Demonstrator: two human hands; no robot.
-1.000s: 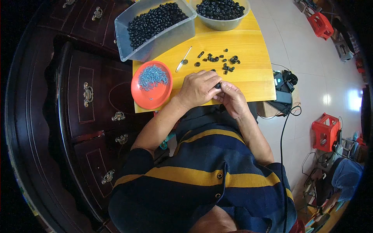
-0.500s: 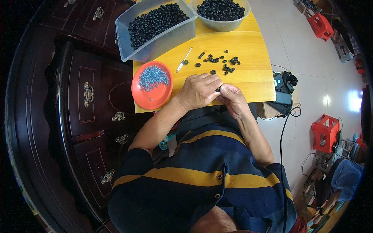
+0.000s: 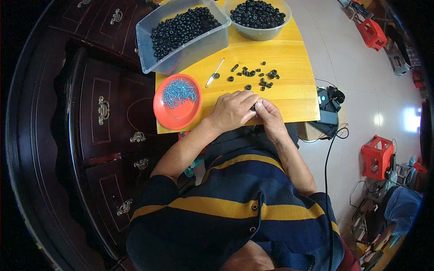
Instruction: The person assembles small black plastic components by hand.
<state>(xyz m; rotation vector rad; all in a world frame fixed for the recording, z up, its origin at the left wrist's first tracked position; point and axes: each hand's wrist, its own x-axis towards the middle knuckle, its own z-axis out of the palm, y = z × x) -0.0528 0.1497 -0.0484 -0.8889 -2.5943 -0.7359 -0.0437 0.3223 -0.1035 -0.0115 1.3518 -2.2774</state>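
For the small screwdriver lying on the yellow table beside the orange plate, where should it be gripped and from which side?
Grip the screwdriver by its pale handle, the thicker near end by the orange plate, pinching from above across its width. It lies flat and slanted, thin shaft pointing away toward the clear bin. The left hand is probably better placed.

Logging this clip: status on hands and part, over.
Left hand and right hand together, pinching a small black part. Loose black rings lie beyond on yellow table. Nothing obstructing.
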